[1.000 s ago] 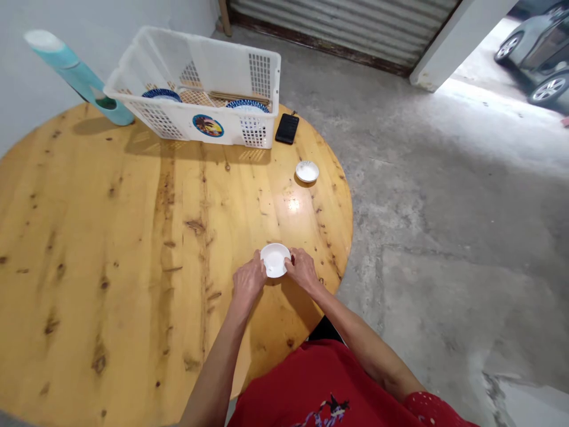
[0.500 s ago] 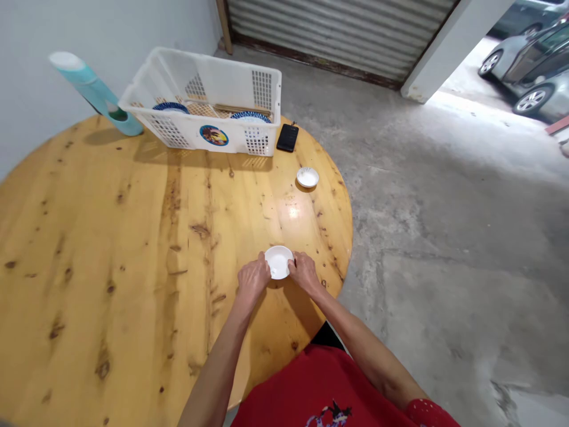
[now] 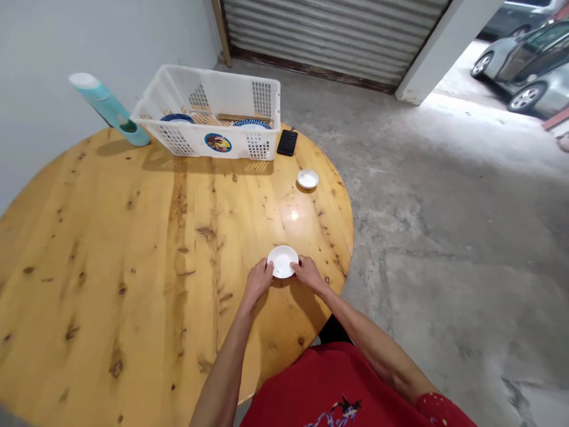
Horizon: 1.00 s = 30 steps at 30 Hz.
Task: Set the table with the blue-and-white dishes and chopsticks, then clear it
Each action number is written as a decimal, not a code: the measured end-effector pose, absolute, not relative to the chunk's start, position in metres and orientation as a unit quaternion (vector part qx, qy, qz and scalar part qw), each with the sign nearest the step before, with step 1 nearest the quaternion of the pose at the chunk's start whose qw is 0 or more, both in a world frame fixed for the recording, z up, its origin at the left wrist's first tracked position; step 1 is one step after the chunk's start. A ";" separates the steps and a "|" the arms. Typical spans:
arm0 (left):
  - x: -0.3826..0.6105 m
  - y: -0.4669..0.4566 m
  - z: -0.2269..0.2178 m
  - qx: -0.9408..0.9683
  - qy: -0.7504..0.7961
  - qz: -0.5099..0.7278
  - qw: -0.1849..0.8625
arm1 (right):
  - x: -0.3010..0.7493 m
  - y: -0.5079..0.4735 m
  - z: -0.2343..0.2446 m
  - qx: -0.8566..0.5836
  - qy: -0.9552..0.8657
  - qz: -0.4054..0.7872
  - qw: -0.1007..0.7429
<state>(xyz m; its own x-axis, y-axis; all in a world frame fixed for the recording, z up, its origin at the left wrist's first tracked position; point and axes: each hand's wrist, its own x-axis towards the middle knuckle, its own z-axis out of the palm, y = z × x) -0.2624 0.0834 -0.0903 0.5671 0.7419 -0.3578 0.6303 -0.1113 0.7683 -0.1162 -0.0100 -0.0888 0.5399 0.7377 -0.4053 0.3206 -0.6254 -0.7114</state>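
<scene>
A small white dish [image 3: 283, 261] is held between my two hands near the table's front right edge. My left hand [image 3: 259, 279] grips its left rim, thumb on top and the other fingers tucked against the side. On the opposite rim, my right hand [image 3: 308, 273] pinches the dish with its thumb reaching over the inside. The undersides of the fingers are hidden. Farther off to the right lies a second small white dish [image 3: 307, 178], which neither hand touches.
A white plastic basket [image 3: 169, 137] holding blue-rimmed plates and chopsticks stands at the back of the round wooden table [image 3: 146, 284]. Beside it are a black phone [image 3: 287, 143] and a tall light-blue container [image 3: 109, 109]. Concrete floor [image 3: 444, 237] lies beyond the table's right edge.
The camera view has shifted slightly. Both hands still hold the dish, which looks a little more tilted toward me, and the right thumb reaches farther over its rim.
</scene>
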 end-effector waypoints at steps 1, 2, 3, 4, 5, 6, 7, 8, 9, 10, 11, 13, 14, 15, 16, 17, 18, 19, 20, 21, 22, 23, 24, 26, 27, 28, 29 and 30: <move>-0.262 0.080 -0.091 0.734 0.464 0.064 0.492 | -0.117 -0.014 -0.089 -0.824 -0.313 0.358 0.308; -0.262 0.075 -0.091 0.728 0.466 0.070 0.499 | -0.118 -0.019 -0.089 -0.821 -0.309 0.357 0.321; -0.262 0.069 -0.090 0.724 0.467 0.075 0.503 | -0.118 -0.025 -0.089 -0.819 -0.307 0.354 0.331; -0.262 0.062 -0.088 0.721 0.467 0.082 0.504 | -0.116 -0.032 -0.088 -0.818 -0.307 0.350 0.337; -0.261 0.054 -0.085 0.721 0.466 0.087 0.504 | -0.114 -0.040 -0.087 -0.818 -0.309 0.344 0.342; -0.259 0.045 -0.082 0.723 0.466 0.090 0.503 | -0.110 -0.048 -0.086 -0.818 -0.312 0.337 0.347; -0.255 0.036 -0.078 0.725 0.466 0.089 0.500 | -0.105 -0.057 -0.085 -0.816 -0.317 0.330 0.352; -0.250 0.027 -0.075 0.726 0.466 0.086 0.498 | -0.099 -0.066 -0.085 -0.814 -0.322 0.325 0.359; -0.242 0.017 -0.072 0.728 0.465 0.082 0.497 | -0.091 -0.076 -0.084 -0.808 -0.325 0.323 0.369; -0.232 0.008 -0.069 0.729 0.464 0.080 0.497 | -0.081 -0.087 -0.084 -0.802 -0.327 0.324 0.382; -0.220 -0.003 -0.067 0.731 0.460 0.078 0.499 | -0.070 -0.099 -0.083 -0.794 -0.326 0.327 0.395; -0.191 -0.025 -0.065 0.734 0.448 0.078 0.504 | -0.045 -0.126 -0.083 -0.783 -0.313 0.338 0.419; -0.174 -0.037 -0.064 0.735 0.443 0.077 0.507 | -0.030 -0.141 -0.082 -0.780 -0.302 0.345 0.425; -0.155 -0.051 -0.064 0.736 0.437 0.075 0.512 | -0.014 -0.157 -0.082 -0.780 -0.290 0.352 0.429; -0.136 -0.065 -0.064 0.735 0.431 0.071 0.519 | 0.002 -0.174 -0.081 -0.781 -0.278 0.356 0.430; -0.117 -0.079 -0.064 0.733 0.424 0.065 0.527 | 0.020 -0.191 -0.080 -0.784 -0.266 0.359 0.431; -0.097 -0.095 -0.065 0.732 0.417 0.059 0.535 | 0.038 -0.210 -0.078 -0.786 -0.256 0.361 0.433; -0.077 -0.110 -0.065 0.732 0.409 0.052 0.542 | 0.056 -0.228 -0.077 -0.787 -0.248 0.361 0.434; -0.058 -0.125 -0.064 0.733 0.401 0.044 0.547 | 0.075 -0.246 -0.075 -0.790 -0.241 0.362 0.433; -0.039 -0.139 -0.063 0.736 0.394 0.034 0.550 | 0.093 -0.263 -0.073 -0.793 -0.233 0.363 0.430; -0.021 -0.152 -0.062 0.739 0.388 0.024 0.551 | 0.111 -0.278 -0.070 -0.797 -0.226 0.364 0.425; -0.004 -0.163 -0.060 0.743 0.380 0.014 0.551 | 0.127 -0.293 -0.068 -0.801 -0.221 0.365 0.420; 0.011 -0.173 -0.057 0.748 0.371 0.004 0.550 | 0.143 -0.305 -0.065 -0.805 -0.217 0.365 0.415; 0.037 -0.185 -0.051 0.760 0.355 -0.009 0.544 | 0.169 -0.321 -0.059 -0.809 -0.220 0.361 0.409; 0.048 -0.188 -0.048 0.767 0.351 -0.012 0.537 | 0.179 -0.325 -0.057 -0.808 -0.224 0.359 0.410; 0.057 -0.189 -0.045 0.773 0.351 -0.014 0.528 | 0.187 -0.326 -0.054 -0.807 -0.229 0.356 0.412; 0.064 -0.188 -0.043 0.778 0.353 -0.013 0.519 | 0.194 -0.324 -0.052 -0.805 -0.232 0.354 0.415; 0.069 -0.186 -0.041 0.782 0.359 -0.010 0.509 | 0.200 -0.321 -0.050 -0.803 -0.235 0.352 0.420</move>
<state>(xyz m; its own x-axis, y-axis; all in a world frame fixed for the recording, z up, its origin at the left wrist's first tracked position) 0.0695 -0.1857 -0.0406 0.7415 0.5524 -0.3809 0.5719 -0.2234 0.7893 0.1996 -0.3210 -0.0502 0.6418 0.6723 -0.3688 0.0813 -0.5379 -0.8391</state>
